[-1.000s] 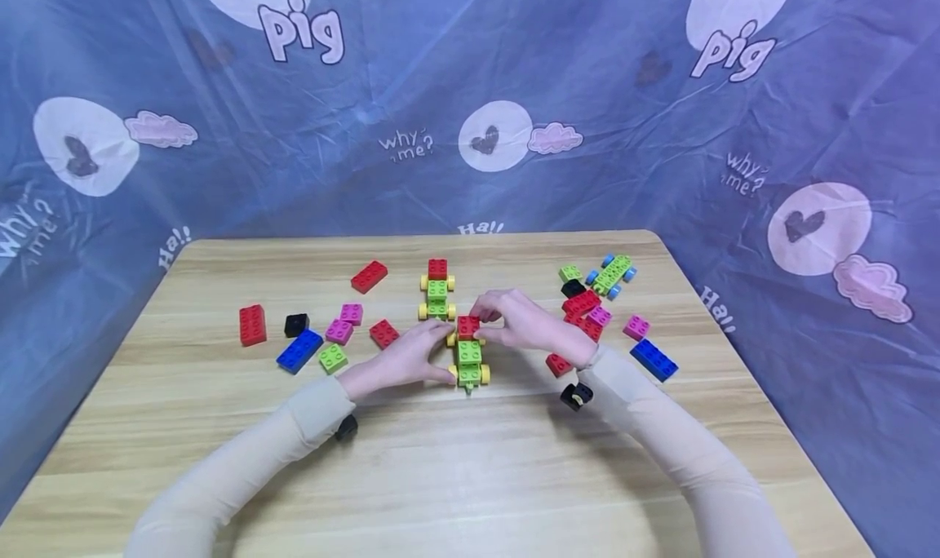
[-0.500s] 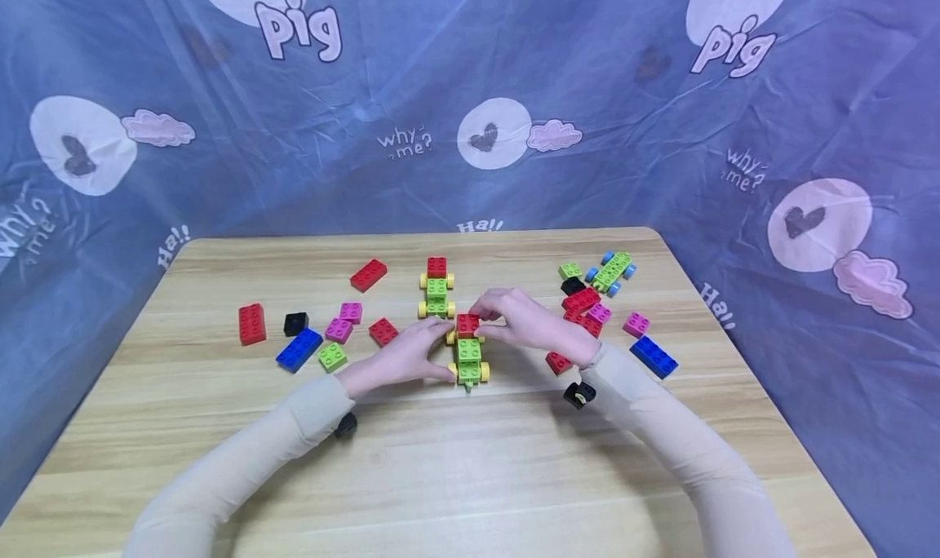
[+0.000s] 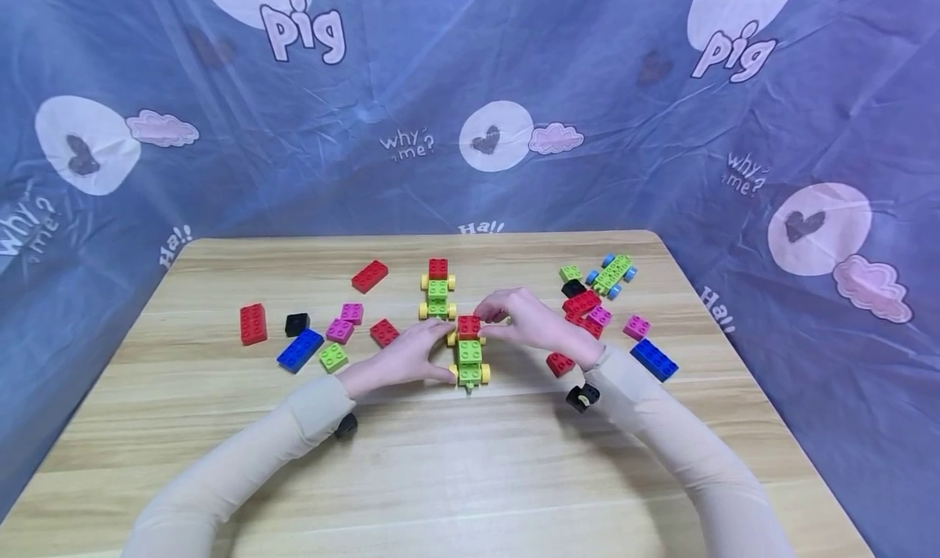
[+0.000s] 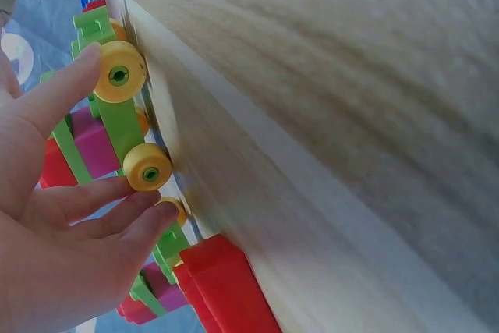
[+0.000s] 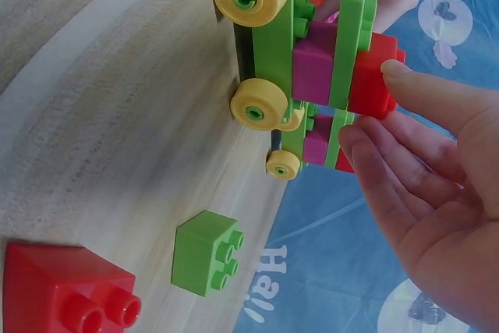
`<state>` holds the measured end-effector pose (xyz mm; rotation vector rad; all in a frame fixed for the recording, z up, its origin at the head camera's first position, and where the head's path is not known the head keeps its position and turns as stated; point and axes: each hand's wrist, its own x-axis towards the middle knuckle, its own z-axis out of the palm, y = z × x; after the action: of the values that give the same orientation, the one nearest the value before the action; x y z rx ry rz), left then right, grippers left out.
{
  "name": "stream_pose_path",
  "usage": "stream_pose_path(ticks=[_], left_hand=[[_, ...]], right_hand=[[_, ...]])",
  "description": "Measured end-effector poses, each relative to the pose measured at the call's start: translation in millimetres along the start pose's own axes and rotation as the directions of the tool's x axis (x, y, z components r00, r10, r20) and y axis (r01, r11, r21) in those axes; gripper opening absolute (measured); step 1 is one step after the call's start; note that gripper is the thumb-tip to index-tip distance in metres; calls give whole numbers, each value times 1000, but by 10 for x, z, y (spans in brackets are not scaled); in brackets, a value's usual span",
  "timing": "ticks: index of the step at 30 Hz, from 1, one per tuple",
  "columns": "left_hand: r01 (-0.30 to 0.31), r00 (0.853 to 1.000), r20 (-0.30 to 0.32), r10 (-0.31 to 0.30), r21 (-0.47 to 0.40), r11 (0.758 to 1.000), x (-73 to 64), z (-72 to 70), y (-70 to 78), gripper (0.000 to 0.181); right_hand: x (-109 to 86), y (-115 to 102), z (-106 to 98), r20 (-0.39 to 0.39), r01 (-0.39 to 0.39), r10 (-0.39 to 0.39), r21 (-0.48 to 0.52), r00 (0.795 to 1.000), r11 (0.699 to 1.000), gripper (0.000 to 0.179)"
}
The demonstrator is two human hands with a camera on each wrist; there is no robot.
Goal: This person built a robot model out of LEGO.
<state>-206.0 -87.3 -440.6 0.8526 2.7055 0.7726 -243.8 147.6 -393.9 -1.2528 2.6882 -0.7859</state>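
Observation:
A toy brick car (image 3: 470, 354) with a green base and yellow wheels stands mid-table. My left hand (image 3: 407, 354) holds it from the left side, the thumb on one wheel and fingertips at the other, as the left wrist view shows. On its base sit a purple brick (image 5: 314, 64), a long green brick (image 5: 351, 37) above that, and a red brick (image 5: 374, 76) on top at the far end. My right hand (image 3: 521, 321) pinches this red brick between thumb and fingers. A similar car (image 3: 437, 290), also topped with red, stands just behind.
To the left lie red, black, blue, pink and green loose bricks, including a blue brick (image 3: 299, 351) and a red brick (image 3: 253, 324). More bricks are grouped at right, near a green car base (image 3: 613, 274) with blue wheels. A patterned blue cloth (image 3: 470, 191) hangs behind the table.

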Motion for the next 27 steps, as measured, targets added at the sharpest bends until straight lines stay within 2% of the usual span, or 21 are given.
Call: stream_pose_path(ticks=[5,11,17,27], left_hand=[[-6,1000,-6,6,1,1000,-17,-11,-7,92],[-10,1000,-30,8,-78,997,-30,-85,-3,89],[-32,996,-89,18,-159,987,0,-152,36,78],[-91,976,-212,49,-194,977,103,-149,112,47]], right_hand=[[6,-18,-1,12,-14,13,4,1000,1000,23],[0,-33,3,8,-30,30,5,1000,1000,24],[-5,-18,12,3,-41,41,8,999,999,23],[-10,6,30,-12,-45,45,17,999,999,23]])
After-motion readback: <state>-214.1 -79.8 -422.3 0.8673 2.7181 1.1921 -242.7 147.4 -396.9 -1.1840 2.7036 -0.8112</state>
